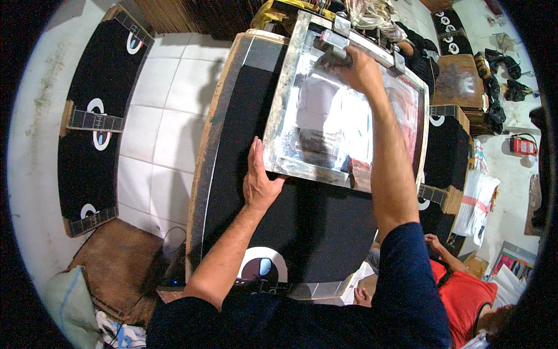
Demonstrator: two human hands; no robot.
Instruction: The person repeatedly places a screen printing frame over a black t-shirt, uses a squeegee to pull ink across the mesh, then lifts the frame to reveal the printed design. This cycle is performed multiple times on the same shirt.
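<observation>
A metal-framed screen (279, 157) with a glossy centre lies tilted over a long board covered in black fabric (302, 232), which has a printed eye near its lower end. My left hand (260, 180) grips the frame's lower left corner, fingers along its side. My right hand (360, 70) reaches to the upper part of the screen, fingers curled around a greyish piece that I cannot make out, beside a metal clamp (342, 26) on the frame's top bar.
More black boards with printed eyes (93, 174) line the left, beside white tiles (171, 134). A co-worker in red (465, 291) is at lower right. Cloths (378, 17), brown boards (456, 81) and white bundles (476, 203) lie beyond the screen and to the right.
</observation>
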